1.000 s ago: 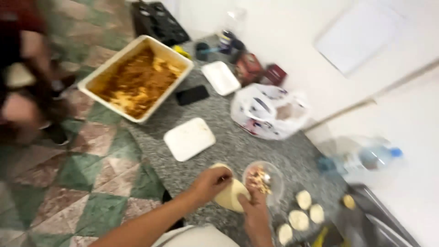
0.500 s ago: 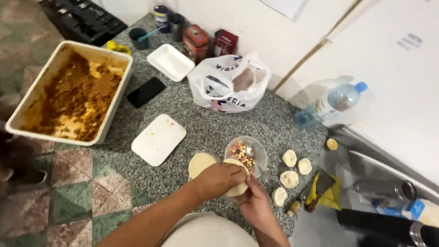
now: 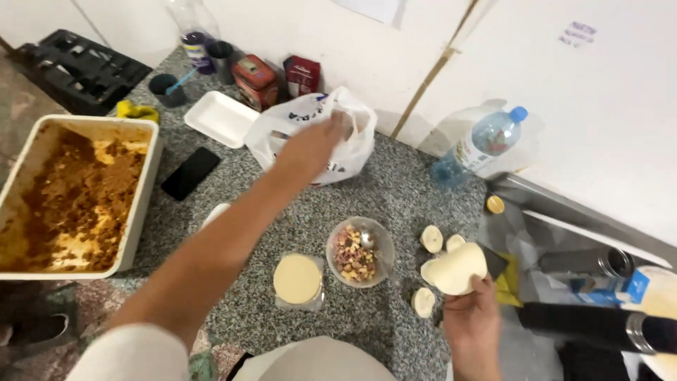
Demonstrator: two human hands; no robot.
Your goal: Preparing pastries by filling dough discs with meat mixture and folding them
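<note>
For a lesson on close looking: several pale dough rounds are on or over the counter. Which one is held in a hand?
The large folded round, gripped by the right hand. The small rounds and the flat disc lie untouched on the counter.

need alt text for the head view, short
Seen from above, a person's left hand reaches into a white plastic bag on a speckled stone counter while the right hand holds a round of pale dough. Between them sits a bowl of chopped filling; a large tray of browned food stands at left.

White plastic bag [image 3: 282,130] w/ blue print at wall; two red cartons [image 3: 255,81] behind; dark phone screen [image 3: 190,173] left.
</note>
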